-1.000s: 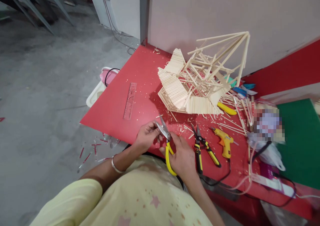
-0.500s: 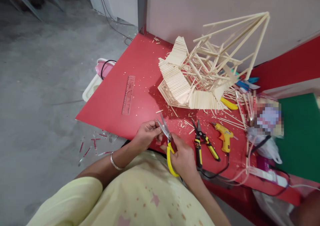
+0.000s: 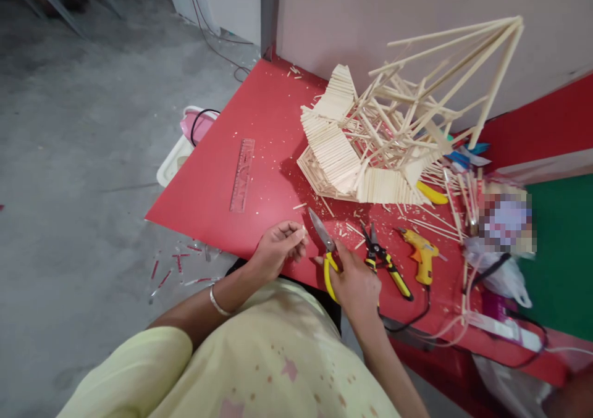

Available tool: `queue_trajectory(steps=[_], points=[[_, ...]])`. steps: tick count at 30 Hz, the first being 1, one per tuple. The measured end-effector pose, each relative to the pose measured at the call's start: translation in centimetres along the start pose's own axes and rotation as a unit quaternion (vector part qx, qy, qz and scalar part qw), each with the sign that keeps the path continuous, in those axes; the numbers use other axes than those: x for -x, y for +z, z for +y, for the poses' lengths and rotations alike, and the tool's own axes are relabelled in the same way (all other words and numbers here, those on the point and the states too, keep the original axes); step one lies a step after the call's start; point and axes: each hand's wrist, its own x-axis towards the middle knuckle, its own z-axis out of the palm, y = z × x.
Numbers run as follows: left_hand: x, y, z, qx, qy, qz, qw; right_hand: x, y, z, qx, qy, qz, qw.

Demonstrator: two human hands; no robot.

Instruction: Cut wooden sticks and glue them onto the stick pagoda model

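Note:
My right hand (image 3: 356, 281) grips yellow-handled scissors (image 3: 330, 259), whose blades are together and point away from me over the red table. Left of the blades, my left hand (image 3: 282, 245) is closed in a pinch, thumb against forefinger. A tiny pale bit shows at its fingertips, too small to name. Beyond both hands stands a model built of thin wooden sticks (image 3: 333, 155), with slatted panels round its base and an open frame rising to a point. Black-and-yellow pruning snips (image 3: 389, 270) lie just right of my right hand, partly covered by it.
A clear ruler (image 3: 242, 175) lies on the red table (image 3: 204, 189) at left. To the right are a yellow glue gun (image 3: 420, 254) with its cord, loose sticks (image 3: 438, 228), a plastic bag (image 3: 498, 276) and a white power strip (image 3: 507, 331). Wood scraps litter the tabletop.
The scissors' blades have gone from spread to together. My right hand has drawn them to the right, away from my left hand, which stays pinched. The view has shifted slightly.

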Motion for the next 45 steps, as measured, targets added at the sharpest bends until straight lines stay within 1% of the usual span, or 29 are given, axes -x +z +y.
queue_trajectory(steps=[3,6,8,9,11,13,14,16,18,21,25,28,31,33,40,45], points=[[0.1,0.4,0.3,-0.008,-0.008,0.0,1.0,0.0,-0.2,0.1,0.024,-0.012,0.015,1.0],[-0.1,1.1,0.6,0.006,-0.011,-0.006,1.0,0.1,-0.6,0.0,0.015,-0.034,0.035,0.999],[-0.3,1.7,0.7,0.011,-0.015,-0.006,1.0,0.1,-1.1,-0.2,-0.006,-0.055,0.06,0.997],[-0.5,2.1,0.8,0.011,-0.018,-0.005,1.0,0.1,-1.5,-0.4,-0.026,-0.065,0.085,0.994],[-0.8,3.0,1.1,0.011,-0.026,-0.006,1.0,-0.2,-2.6,-0.9,-0.089,-0.084,0.166,0.979],[-0.9,4.0,1.5,0.018,-0.034,-0.013,0.999,-0.8,-4.0,-1.4,-0.155,-0.105,0.261,0.947],[-0.9,4.6,1.8,0.026,-0.038,-0.018,0.999,-1.1,-4.6,-1.6,-0.175,-0.116,0.299,0.931],[-0.7,5.8,2.4,0.044,-0.047,-0.031,0.997,-2.0,-5.5,-1.9,-0.19,-0.14,0.346,0.908],[-0.5,6.8,2.9,0.052,-0.053,-0.043,0.996,-2.8,-6.0,-1.8,-0.189,-0.162,0.37,0.895],[-0.4,7.8,3.6,0.051,-0.042,-0.047,0.997,-3.8,-6.1,-1.5,-0.179,-0.176,0.39,0.886],[-0.9,8.7,4.4,0.052,-0.03,-0.036,0.998,-4.5,-6.0,-1.3,-0.159,-0.171,0.402,0.885],[-1.3,9.4,4.9,0.052,-0.024,-0.029,0.998,-5.1,-6.1,-1.3,-0.157,-0.142,0.417,0.884],[-1.7,9.9,5.1,0.054,-0.006,-0.024,0.998,-6.0,-6.3,-1.5,-0.174,-0.111,0.445,0.872],[-1.9,10.0,5.1,0.053,0.003,-0.027,0.998,-6.5,-6.3,-1.5,-0.18,-0.109,0.455,0.865],[-2.4,10.3,5.2,0.032,0.026,-0.008,0.999,-7.6,-5.7,-1.8,-0.19,-0.1,0.435,0.875],[-2.5,10.5,5.3,0.042,0.019,-0.002,0.999,-7.9,-5.5,-1.9,-0.189,-0.099,0.427,0.879]])
